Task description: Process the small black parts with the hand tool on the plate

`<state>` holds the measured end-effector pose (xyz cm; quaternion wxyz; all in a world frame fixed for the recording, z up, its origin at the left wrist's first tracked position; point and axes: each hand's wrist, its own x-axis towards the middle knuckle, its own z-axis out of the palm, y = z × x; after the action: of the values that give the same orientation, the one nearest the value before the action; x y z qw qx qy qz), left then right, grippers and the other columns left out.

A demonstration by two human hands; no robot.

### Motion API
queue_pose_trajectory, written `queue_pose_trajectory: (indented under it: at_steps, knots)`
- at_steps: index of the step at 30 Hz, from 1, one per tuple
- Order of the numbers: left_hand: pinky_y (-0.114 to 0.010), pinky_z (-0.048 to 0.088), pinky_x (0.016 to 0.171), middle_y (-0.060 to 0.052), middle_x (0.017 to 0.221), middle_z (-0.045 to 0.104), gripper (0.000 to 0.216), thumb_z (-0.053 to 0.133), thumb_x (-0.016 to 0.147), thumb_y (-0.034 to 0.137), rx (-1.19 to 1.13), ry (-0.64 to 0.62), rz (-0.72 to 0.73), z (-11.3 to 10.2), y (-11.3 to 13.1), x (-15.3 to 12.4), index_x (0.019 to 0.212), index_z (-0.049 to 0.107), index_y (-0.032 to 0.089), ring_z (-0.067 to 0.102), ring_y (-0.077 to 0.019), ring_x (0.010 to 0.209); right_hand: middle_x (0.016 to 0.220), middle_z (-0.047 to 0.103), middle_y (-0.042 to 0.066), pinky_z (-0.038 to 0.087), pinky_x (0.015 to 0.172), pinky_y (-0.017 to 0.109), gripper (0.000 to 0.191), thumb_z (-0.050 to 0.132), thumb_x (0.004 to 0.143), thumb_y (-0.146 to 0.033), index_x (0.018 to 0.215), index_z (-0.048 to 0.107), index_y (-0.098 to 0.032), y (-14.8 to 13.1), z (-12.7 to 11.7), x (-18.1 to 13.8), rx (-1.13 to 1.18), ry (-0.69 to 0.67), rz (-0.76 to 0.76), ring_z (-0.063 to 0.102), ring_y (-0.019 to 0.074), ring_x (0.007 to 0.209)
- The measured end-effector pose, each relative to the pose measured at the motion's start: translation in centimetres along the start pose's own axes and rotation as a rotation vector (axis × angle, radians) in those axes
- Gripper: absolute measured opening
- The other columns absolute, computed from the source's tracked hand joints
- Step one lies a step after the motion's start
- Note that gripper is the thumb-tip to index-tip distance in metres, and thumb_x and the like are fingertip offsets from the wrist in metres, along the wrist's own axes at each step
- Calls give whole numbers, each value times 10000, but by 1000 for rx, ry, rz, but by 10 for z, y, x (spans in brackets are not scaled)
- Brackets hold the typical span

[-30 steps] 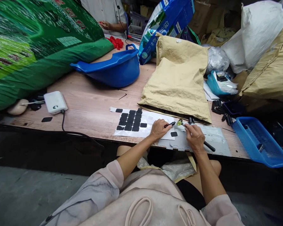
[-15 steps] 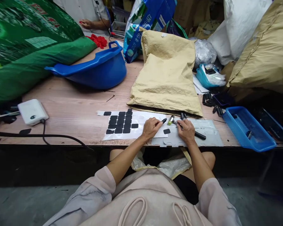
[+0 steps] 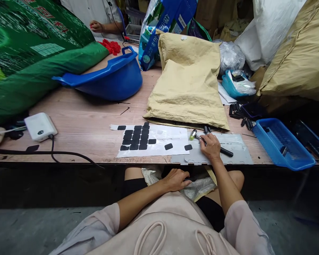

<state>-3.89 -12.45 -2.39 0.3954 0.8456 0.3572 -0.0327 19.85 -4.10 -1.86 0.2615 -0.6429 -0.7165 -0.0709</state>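
Observation:
My left hand (image 3: 174,180) is down over my lap, below the table edge. Its fingers pinch a small black piece (image 3: 190,179) in front of an open bag (image 3: 199,188). My right hand (image 3: 211,146) is closed around a small hammer (image 3: 226,152) over a grey board (image 3: 240,150); the yellowish-green tip of the hammer head points left. Two small black cylinders (image 3: 206,129) stand just behind the hammer. To the left, a white sheet (image 3: 162,152) carries several black rounded patches (image 3: 136,136), with one loose patch (image 3: 168,146) near its right side.
A large tan paper sack (image 3: 187,92) lies behind the sheet. On the right is a blue basket (image 3: 283,145), with black parts (image 3: 236,110) beyond it. A blue basin (image 3: 108,79), a white box (image 3: 40,126) and a cable (image 3: 69,153) are left. Another person's hand (image 3: 97,26) shows at the back.
My left hand has gone from above the sheet down to my lap with the black piece, uncovering a loose patch. My right hand stays on the hammer, nearly unmoved.

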Motion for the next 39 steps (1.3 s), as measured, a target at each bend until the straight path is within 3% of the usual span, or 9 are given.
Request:
queue_pose_trajectory:
  at_steps: [3,5,10,15,19,23,28,34,39]
  knots:
    - [-373,552,814,-144,1139,781,377,566,987,425,36,-92,-151,9,-3,8,1266,719,221,747,-322,1049,906,660,58,415,801,335,182,609,920,-258,1006,768,-238,-1,0,0,-10,13,-8,543,219,889]
    - [-368,550,815,-141,1116,785,426,629,956,421,35,-141,-100,0,0,7,1325,697,222,746,-320,1041,907,661,56,411,799,334,178,610,919,-256,1004,766,-238,-2,0,0,-8,18,-13,539,217,885]
    - [-241,506,695,-25,787,763,442,621,975,499,-377,-305,226,-74,19,15,1291,717,205,717,-174,737,921,648,65,399,807,345,180,605,918,-248,1010,760,-236,-4,0,0,3,16,-3,524,226,904]
    - [-269,496,793,-44,1018,796,276,615,959,356,-54,355,73,-156,22,88,1139,792,242,712,-208,926,905,628,65,390,801,348,178,598,925,-254,999,760,-240,-5,-2,0,-4,-3,-10,509,228,902]
    - [-311,506,823,-47,1064,800,260,607,900,247,241,346,-6,-187,18,146,1056,813,280,707,-259,1031,923,627,73,403,815,355,194,594,933,-258,1030,762,-240,-5,-2,0,11,-17,-16,511,233,917]
    - [-407,490,971,-118,1078,788,307,578,878,171,343,411,5,-207,13,174,1079,806,215,688,-312,1091,921,640,66,404,814,352,185,597,934,-258,1026,757,-242,-6,-3,-1,6,-13,-15,525,227,905]
    - [-493,445,1080,-170,1308,707,423,548,911,189,307,511,-35,-240,5,200,1306,700,170,619,-354,1230,929,656,60,396,794,350,167,607,932,-261,1021,747,-240,-11,-8,-3,-9,-25,-10,533,224,896]
    - [-401,475,1043,-87,1213,739,407,566,887,195,150,520,-13,-273,-13,235,1260,727,202,629,-287,1155,935,651,60,400,799,359,178,592,942,-256,1040,739,-237,-15,-13,-4,17,-53,8,531,223,895]
    - [-370,479,1004,-57,1113,744,431,570,870,188,46,541,-18,-284,-23,247,1266,741,197,638,-249,1049,935,662,59,407,813,361,191,587,948,-251,1063,740,-239,-15,-15,-5,26,-64,15,534,223,892]
